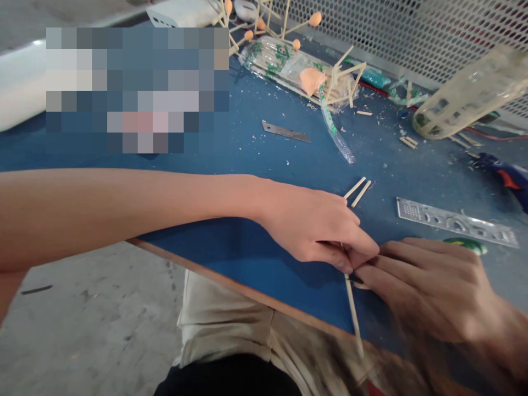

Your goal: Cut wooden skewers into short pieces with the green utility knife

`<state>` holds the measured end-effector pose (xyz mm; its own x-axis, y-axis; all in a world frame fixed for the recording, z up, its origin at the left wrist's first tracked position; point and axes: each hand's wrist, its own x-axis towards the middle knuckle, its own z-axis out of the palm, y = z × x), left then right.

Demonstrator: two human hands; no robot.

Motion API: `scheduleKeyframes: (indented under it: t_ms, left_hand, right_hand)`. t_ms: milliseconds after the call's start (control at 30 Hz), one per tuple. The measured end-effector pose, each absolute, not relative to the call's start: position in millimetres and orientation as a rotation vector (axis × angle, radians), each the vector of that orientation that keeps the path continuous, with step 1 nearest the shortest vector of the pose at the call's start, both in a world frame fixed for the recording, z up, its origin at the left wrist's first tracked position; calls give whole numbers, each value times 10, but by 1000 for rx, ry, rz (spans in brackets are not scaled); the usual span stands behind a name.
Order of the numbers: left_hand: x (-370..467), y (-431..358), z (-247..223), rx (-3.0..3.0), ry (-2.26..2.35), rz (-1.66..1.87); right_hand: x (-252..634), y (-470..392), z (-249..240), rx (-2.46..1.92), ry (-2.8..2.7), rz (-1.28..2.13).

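Observation:
My left hand (317, 225) reaches in from the left over the blue table, its thumb and fingers pinched on a thin wooden stick (355, 316). The stick's lower end sticks out past the table's front edge. Touching the left fingertips, my right hand (429, 280) has its fingers closed around a small dark piece against the stick; what that piece is cannot be made out. Just beyond my left knuckles lie two short cut sticks (362, 193).
A loose blade (286, 132), a clear stencil ruler (456, 221) and a dark blue tool (505, 179) lie around. Farther back are a bag of sticks (272, 60), stick frames with orange balls (315, 19), a plastic bottle (466, 93) and a perforated metal panel (371, 27).

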<state>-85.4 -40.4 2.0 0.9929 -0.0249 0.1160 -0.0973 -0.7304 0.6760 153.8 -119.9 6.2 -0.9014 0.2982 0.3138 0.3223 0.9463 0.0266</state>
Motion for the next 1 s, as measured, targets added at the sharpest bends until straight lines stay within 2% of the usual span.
scheduleKeyframes:
  t_ms: [1000]
  left_hand:
    - [-850, -402, 51, 2380, -52, 85]
  right_hand:
    - [1522, -1160, 91, -419, -2791, -86]
